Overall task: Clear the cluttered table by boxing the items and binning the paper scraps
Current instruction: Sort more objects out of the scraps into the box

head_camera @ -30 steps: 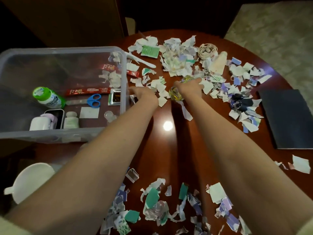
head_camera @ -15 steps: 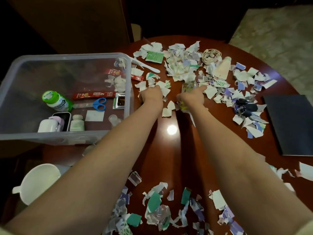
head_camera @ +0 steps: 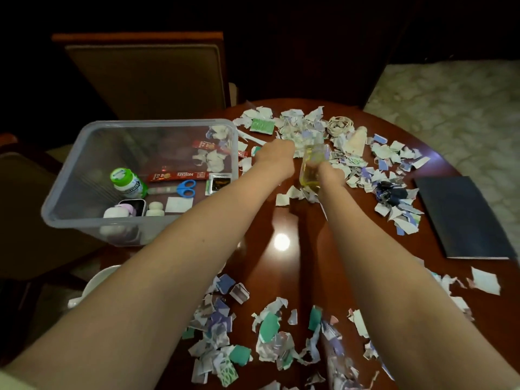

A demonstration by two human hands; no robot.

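Head view: right hand (head_camera: 330,173) grips a small clear yellow bottle (head_camera: 309,175) around its middle, over scraps (head_camera: 298,192) toward 12 o'clock of the table (head_camera: 281,266); box (head_camera: 84,164) at its 9 o'clock; left hand (head_camera: 277,153) curled beside it, contents cannot tell; bottle judged rigid, smooth, slippery, likely breakable; hold mid-body, set down gently.

One head-worn wide-angle camera looks forward and steeply down, close over the table (head_camera: 271,277).

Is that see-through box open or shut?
Open. No lid covers the clear box; its rim is bare, and the blue scissors and green-capped bottle lie uncovered on its floor.
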